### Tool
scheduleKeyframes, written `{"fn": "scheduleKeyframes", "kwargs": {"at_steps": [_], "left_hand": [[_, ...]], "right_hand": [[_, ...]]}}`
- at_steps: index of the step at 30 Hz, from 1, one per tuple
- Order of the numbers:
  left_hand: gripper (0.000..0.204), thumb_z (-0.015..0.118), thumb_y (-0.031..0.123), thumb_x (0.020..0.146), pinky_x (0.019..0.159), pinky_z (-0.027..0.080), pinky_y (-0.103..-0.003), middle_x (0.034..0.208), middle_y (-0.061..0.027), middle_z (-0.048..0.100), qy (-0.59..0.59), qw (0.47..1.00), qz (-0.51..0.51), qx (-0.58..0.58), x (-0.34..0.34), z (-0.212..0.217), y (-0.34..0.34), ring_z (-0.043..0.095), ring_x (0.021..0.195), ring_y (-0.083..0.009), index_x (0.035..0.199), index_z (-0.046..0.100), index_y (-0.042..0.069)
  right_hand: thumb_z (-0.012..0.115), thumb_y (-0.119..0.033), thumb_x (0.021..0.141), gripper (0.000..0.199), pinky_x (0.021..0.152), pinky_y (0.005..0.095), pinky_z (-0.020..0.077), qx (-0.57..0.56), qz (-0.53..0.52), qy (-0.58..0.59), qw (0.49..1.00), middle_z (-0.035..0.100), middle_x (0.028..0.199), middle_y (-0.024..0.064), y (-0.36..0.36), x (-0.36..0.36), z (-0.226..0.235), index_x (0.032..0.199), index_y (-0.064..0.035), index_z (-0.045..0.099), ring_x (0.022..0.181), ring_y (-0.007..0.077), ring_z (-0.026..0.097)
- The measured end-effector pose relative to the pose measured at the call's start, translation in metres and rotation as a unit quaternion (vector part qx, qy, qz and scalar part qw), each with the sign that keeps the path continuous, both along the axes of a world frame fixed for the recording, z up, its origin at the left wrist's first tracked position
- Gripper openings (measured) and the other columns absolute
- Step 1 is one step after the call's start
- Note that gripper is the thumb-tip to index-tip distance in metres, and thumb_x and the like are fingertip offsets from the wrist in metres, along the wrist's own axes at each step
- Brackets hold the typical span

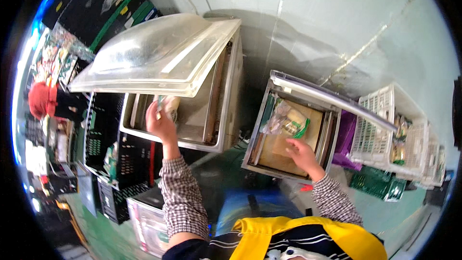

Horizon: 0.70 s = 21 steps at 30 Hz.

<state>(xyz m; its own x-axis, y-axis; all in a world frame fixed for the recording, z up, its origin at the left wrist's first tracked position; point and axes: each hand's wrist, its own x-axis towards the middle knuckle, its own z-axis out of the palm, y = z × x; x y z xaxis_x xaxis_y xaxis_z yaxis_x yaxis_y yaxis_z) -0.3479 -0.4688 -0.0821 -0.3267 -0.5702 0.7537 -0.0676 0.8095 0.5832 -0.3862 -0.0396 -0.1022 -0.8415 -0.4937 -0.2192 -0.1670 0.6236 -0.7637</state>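
Observation:
My left hand (161,124) reaches under the raised clear domed lid (149,53) of a vacuum sealing machine (230,101). Its fingers are closed on the edge of a plastic packet (171,106) with pale contents, partly hidden by the lid and the hand. On the right, my right hand (304,155) is open, fingers stretched out over the brownish base of a second, smaller metal chamber (255,166). Just beyond its fingertips lies a clear packet (288,118) with green print and pale contents. The narrow hinged lid (332,98) of this chamber stands up.
White plastic crates (375,137) with packets stand at the right, a green crate (370,183) below them. Black crates (103,139) are stacked at the left. A person in red (42,100) is at the far left. A pale wall (317,14) rises behind the machines.

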Motion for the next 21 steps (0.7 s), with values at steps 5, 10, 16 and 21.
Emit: {"fn": "scheduleKeyframes", "kwargs": {"at_steps": [5, 10, 16, 21], "left_hand": [[0.012, 0.059, 0.004, 0.083, 0.071, 0.049, -0.027, 0.087, -0.0119, 0.065, 0.012, 0.997, 0.014, 0.07, 0.041, 0.06, 0.002, 0.06, 0.077, -0.0173, 0.09, 0.062, -0.006], [0.011, 0.055, 0.0, 0.083, 0.073, 0.05, -0.033, 0.09, -0.0142, 0.062, 0.071, 0.992, -0.103, -0.016, 0.062, 0.121, 0.068, 0.06, 0.082, -0.0233, 0.089, 0.059, -0.008], [0.007, 0.051, -0.006, 0.079, 0.078, 0.052, -0.043, 0.085, -0.0175, 0.06, 0.033, 0.943, -0.303, 0.13, 0.06, 0.135, 0.162, 0.062, 0.081, -0.0298, 0.082, 0.058, -0.008], [0.018, 0.051, 0.005, 0.084, 0.078, 0.048, -0.034, 0.082, -0.0138, 0.063, -0.139, 0.778, -0.472, 0.391, 0.055, 0.092, 0.208, 0.061, 0.077, -0.0214, 0.089, 0.06, -0.009]], "right_hand": [[0.061, -0.016, 0.083, 0.034, 0.082, 0.029, 0.047, -0.113, 0.046, 0.028, 0.992, 0.057, 0.107, 0.0116, -0.07, 0.008, 0.048, 0.114, -0.0055, 0.053, 0.096, 0.0203, 0.057], [0.061, -0.013, 0.083, 0.046, 0.084, 0.0295, 0.0454, -0.398, 0.037, -0.038, 0.916, 0.049, 0.119, 0.0092, -0.139, 0.021, 0.078, 0.125, -0.0072, 0.044, 0.104, 0.0184, 0.053], [0.064, -0.005, 0.079, 0.035, 0.071, 0.0243, 0.0447, -0.523, -0.053, -0.153, 0.837, 0.057, 0.095, 0.0024, -0.089, 0.051, 0.075, 0.112, -0.0001, 0.053, 0.082, 0.0069, 0.051], [0.06, 0.002, 0.079, 0.019, 0.07, 0.0249, 0.0456, -0.479, -0.23, -0.118, 0.839, 0.061, 0.09, 0.0041, 0.016, 0.1, 0.067, 0.098, 0.0014, 0.062, 0.082, 0.0093, 0.056]]}}
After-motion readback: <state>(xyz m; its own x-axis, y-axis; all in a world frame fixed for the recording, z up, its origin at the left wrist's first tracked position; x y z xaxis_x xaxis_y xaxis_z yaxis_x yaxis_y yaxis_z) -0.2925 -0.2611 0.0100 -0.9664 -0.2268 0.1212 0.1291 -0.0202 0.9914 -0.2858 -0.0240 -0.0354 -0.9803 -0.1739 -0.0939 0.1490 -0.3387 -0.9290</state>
